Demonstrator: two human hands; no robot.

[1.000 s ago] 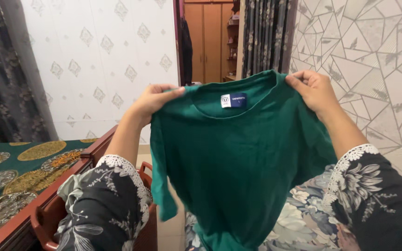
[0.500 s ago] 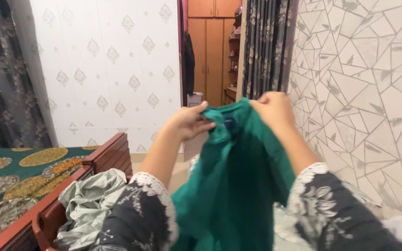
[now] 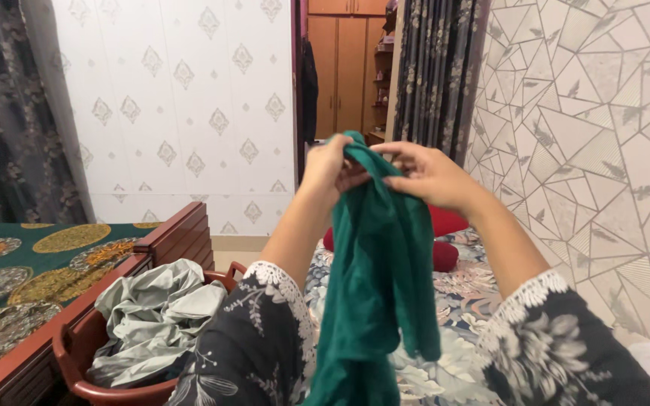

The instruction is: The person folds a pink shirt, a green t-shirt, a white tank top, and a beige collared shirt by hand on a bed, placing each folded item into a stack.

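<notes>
Two hands now meet at centre, where a second ago they held the green t-shirt [image 3: 374,271] spread wide. Left hand [image 3: 332,169] and right hand [image 3: 426,174] both pinch its bunched top; it hangs narrow. At 8 o'clock, a brown laundry basket [image 3: 107,387] holds grey-green cloth [image 3: 152,316]. Red cushions [image 3: 445,225] lie behind.

No packages, no labels, no signs and no screens to be seen, only cloth, walls, curtains and furniture shown, any tag on the green shirt hidden inside the folds.
</notes>
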